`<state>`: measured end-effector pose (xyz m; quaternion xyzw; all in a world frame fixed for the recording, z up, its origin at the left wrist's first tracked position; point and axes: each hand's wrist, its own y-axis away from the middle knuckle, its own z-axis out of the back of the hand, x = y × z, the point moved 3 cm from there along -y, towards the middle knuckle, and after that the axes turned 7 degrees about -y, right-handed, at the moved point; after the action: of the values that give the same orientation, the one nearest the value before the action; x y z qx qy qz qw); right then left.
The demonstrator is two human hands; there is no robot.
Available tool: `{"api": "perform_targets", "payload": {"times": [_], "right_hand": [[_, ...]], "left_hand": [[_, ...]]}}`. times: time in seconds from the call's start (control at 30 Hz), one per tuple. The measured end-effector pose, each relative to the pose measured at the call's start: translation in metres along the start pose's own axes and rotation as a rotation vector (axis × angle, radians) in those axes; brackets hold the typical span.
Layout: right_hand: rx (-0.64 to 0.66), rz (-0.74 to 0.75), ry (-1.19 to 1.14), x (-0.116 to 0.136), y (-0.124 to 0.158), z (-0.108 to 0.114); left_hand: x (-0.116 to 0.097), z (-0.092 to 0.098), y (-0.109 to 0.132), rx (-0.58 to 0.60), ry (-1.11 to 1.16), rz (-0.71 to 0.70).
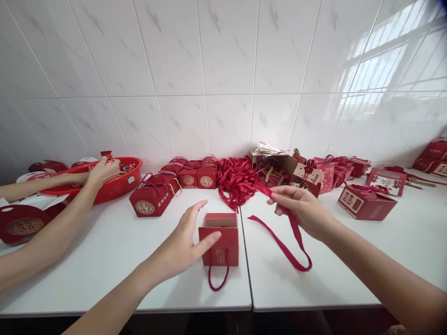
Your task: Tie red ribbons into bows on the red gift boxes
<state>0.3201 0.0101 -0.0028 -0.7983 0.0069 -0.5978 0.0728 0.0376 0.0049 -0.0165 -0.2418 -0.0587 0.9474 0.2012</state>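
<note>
My right hand [296, 204] pinches one end of a dark red ribbon [295, 232] between thumb and fingers. The rest of the ribbon hangs down in a loop onto the white table, its other end lying to the left. My left hand [185, 242] is open, thumb and fingers spread, beside a small red gift box [213, 242]. That box stands upright with its top open, and a twisted cord handle [219, 284] droops over its front. Whether the left thumb touches the box I cannot tell. Behind the box lies a tangled pile of red ribbons [235, 179].
Another person's hands [103, 172] hold a small red packet over a red plastic basin [120, 184] at the left. Several closed red boxes [188, 174] line the tiled wall. A cardboard box [275, 165] stands behind; a ribbon-tied box [366, 202] sits right. A seam [246, 260] divides the tables.
</note>
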Motion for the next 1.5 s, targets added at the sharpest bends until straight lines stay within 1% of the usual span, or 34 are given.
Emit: {"api": "perform_targets", "payload": {"times": [0.07, 0.17, 0.3, 0.4, 0.47, 0.6, 0.7, 0.8, 0.9, 0.97, 1.03, 1.1, 1.13, 1.17, 1.27, 1.37, 1.43, 1.5], "right_hand": [[0.021, -0.072, -0.018, -0.015, 0.002, -0.002], [0.044, -0.161, -0.077, -0.032, 0.005, -0.007], [0.078, -0.217, -0.072, -0.041, 0.008, -0.015], [0.129, -0.267, -0.044, -0.043, 0.009, -0.024], [0.127, -0.246, -0.024, -0.044, 0.008, -0.031], [0.073, -0.094, 0.137, -0.043, 0.003, -0.044], [0.128, -0.038, 0.321, -0.043, 0.0, -0.051], [0.171, -0.023, 0.38, -0.041, 0.003, -0.05], [0.154, -0.02, 0.321, -0.036, 0.008, -0.043], [0.14, -0.037, 0.283, -0.033, 0.013, -0.039], [0.148, -0.044, 0.281, -0.031, 0.016, -0.035], [0.17, -0.051, 0.323, -0.031, 0.019, -0.032], [0.177, -0.062, 0.349, -0.031, 0.02, -0.03], [0.188, -0.081, 0.372, -0.032, 0.022, -0.028], [0.245, -0.162, 0.419, -0.035, 0.026, -0.024], [0.329, -0.229, 0.454, -0.038, 0.03, -0.021], [0.341, -0.261, 0.447, -0.039, 0.033, -0.018], [0.317, -0.276, 0.418, -0.04, 0.034, -0.015]], "left_hand": [[0.008, -0.007, -0.011, -0.027, 0.114, 0.031], [0.011, -0.015, -0.022, -0.057, 0.177, 0.018], [0.006, -0.021, -0.024, -0.117, 0.183, -0.05], [0.004, -0.022, -0.022, -0.108, 0.201, -0.051], [0.003, -0.022, -0.02, -0.102, 0.2, -0.047], [-0.003, -0.02, -0.014, -0.088, 0.161, -0.092], [-0.005, -0.019, -0.01, -0.078, 0.136, -0.124], [-0.002, -0.017, -0.011, -0.105, 0.102, -0.119], [0.001, -0.017, -0.014, -0.125, 0.048, -0.107], [-0.003, -0.017, -0.016, -0.147, -0.047, -0.166], [-0.012, -0.017, -0.016, -0.163, -0.204, -0.312], [-0.023, -0.02, -0.015, -0.126, -0.356, -0.479], [-0.027, -0.021, -0.014, -0.099, -0.404, -0.532], [-0.031, -0.021, -0.014, -0.065, -0.422, -0.554], [-0.038, -0.022, -0.013, 0.024, -0.347, -0.524], [-0.037, -0.023, -0.016, 0.085, -0.24, -0.501], [-0.033, -0.025, -0.019, 0.096, -0.195, -0.486], [-0.029, -0.028, -0.023, 0.109, -0.148, -0.475]]}}
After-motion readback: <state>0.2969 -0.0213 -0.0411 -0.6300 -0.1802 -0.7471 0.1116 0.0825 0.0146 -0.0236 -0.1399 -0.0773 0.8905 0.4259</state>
